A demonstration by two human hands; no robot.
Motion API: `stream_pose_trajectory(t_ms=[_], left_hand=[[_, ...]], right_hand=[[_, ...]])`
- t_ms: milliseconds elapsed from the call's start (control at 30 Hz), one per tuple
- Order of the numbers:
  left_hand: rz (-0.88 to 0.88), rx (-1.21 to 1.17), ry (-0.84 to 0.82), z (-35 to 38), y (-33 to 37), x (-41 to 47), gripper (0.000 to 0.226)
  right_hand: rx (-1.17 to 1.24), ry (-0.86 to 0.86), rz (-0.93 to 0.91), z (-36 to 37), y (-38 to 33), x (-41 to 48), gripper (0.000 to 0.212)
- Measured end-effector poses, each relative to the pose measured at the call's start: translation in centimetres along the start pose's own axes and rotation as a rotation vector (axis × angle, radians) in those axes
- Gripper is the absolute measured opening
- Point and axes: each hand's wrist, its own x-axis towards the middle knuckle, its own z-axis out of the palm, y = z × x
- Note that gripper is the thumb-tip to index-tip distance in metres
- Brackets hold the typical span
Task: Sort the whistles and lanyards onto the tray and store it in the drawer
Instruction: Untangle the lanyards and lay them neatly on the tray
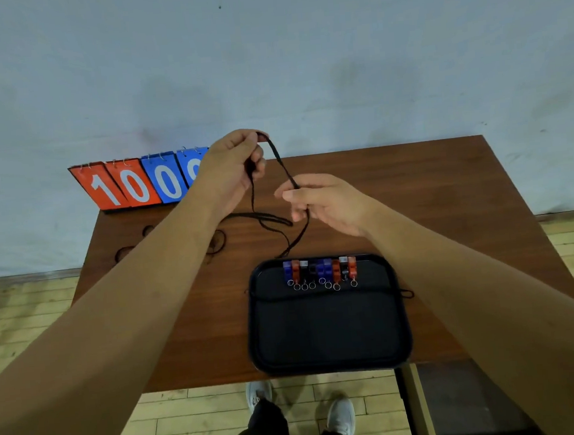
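Nearest: person's shoes (340, 415) on wood-plank floor (19, 327), standing at the table's near edge. Both bare forearms reach forward and up from the lower corners, converging over the brown table (448, 184).

Black tray (331, 361) sits on the table's near edge, right of centre. Row of whistles (320, 271), blue, red and black, lines its far end, key rings pointing toward the person. A thin black cord crosses the tray below them, a small loop sticking out over the right rim.

Right hand (325, 202) hovers above the table beyond the tray, palm left, fingers curled, thumb and fingertips pinching the black lanyard (283, 164). Left hand (231, 165) is higher and farther, closed into a loose fist, gripping the lanyard's top. Strap stretches taut between the hands; the rest hangs in loops onto the table.

More loose lanyards (217, 243) lie on the table under the left forearm.

Farthest: flip scoreboard (138, 182) at the table's back-left corner, red and blue cards, against a grey wall.
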Motion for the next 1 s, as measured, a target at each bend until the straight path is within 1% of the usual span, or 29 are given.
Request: stream_pose_trajectory(t_ms=[67, 100, 167, 233, 267, 300, 367, 400, 433, 500, 533, 567, 600, 667, 700, 733, 767, 833, 867, 900, 967, 1000], left_hand=[[-0.016, -0.049, -0.036, 0.7, 0.4, -0.3, 0.022], [-0.018, -0.083, -0.073, 1.3, 0.7, -0.5, 0.021], [-0.011, -0.14, -0.132, 2.7, 1.5, -0.7, 0.017], [0.015, -0.15, -0.121, 3.3, 2.2, -0.3, 0.015], [0.04, -0.099, -0.076, 3.1, 2.4, 0.1, 0.014], [0.07, 0.005, -0.005, 2.6, 2.4, 0.6, 0.014], [0.093, 0.287, 0.195, 0.9, 2.0, 1.4, 0.012], [0.067, 0.383, 0.294, 0.0, 1.6, 1.7, 0.011], [0.03, 0.427, 0.358, -0.7, 1.1, 1.8, 0.009], [-0.045, 0.435, 0.389, -1.5, -0.6, 1.9, 0.011], [-0.085, 0.385, 0.374, -1.5, -1.4, 1.7, 0.017], [-0.144, 0.294, 0.326, -1.0, -2.1, 1.5, 0.029], [-0.212, 0.219, 0.23, -0.5, -2.9, 1.0, 0.045], [-0.318, 0.13, -0.094, 1.7, -4.6, -0.4, 0.078], [-0.34, 0.09, -0.246, 3.0, -5.4, -1.4, 0.083], [-0.347, 0.054, -0.333, 4.1, -6.3, -2.3, 0.076], [-0.336, 0.051, -0.385, 4.8, -7.1, -3.1, 0.061], [-0.294, 0.156, -0.456, 4.7, -8.8, -3.8, 0.03], [-0.3, 0.19, -0.451, 4.2, -9.3, -4.0, 0.022], [-0.326, 0.201, -0.417, 3.7, -9.5, -4.1, 0.02], [-0.352, 0.233, -0.312, 2.7, -9.6, -4.3, 0.022], [-0.348, 0.26, -0.259, 2.1, -9.7, -4.1, 0.024]], right_hand=[[-0.174, 0.071, 0.02, -0.1, 0.1, 0.3, 0.048], [-0.2, 0.071, 0.019, 0.2, 0.0, 0.5, 0.051], [-0.137, 0.014, 0.012, 1.1, -0.5, 0.6, 0.042], [-0.018, -0.047, -0.002, 1.6, -0.9, 0.4, 0.024], [0.06, -0.072, -0.013, 1.5, -1.0, 0.2, 0.019], [0.118, -0.075, -0.017, 1.2, -1.1, 0.0, 0.018], [0.145, -0.018, 0.005, 0.2, -1.3, -0.6, 0.018], [0.134, 0.013, 0.017, -0.5, -1.3, -0.8, 0.018], [0.118, 0.032, 0.029, -1.2, -1.3, -0.9, 0.019], [0.123, 0.049, 0.064, -2.0, -1.8, -1.2, 0.019], [0.169, 0.059, 0.081, -2.0, -2.1, -1.2, 0.019], [0.257, 0.077, 0.092, -1.8, -2.5, -1.1, 0.02], [0.375, 0.105, 0.094, -1.6, -2.8, -0.8, 0.021], [0.619, 0.174, 0.08, -1.2, -3.3, -0.2, 0.025], [0.717, 0.216, 0.075, -1.2, -3.5, 0.2, 0.026], [0.787, 0.267, 0.077, -1.5, -3.5, 0.5, 0.026], [0.832, 0.32, 0.082, -2.0, -3.3, 0.7, 0.027], [0.86, 0.432, 0.094, -3.5, -2.9, 0.7, 0.028], [0.854, 0.492, 0.097, -4.3, -2.7, 0.6, 0.027], [0.835, 0.555, 0.098, -5.2, -2.5, 0.2, 0.027], [0.742, 0.684, 0.114, -7.1, -1.8, -0.7, 0.024], [0.675, 0.741, 0.129, -7.9, -1.3, -1.3, 0.019]])
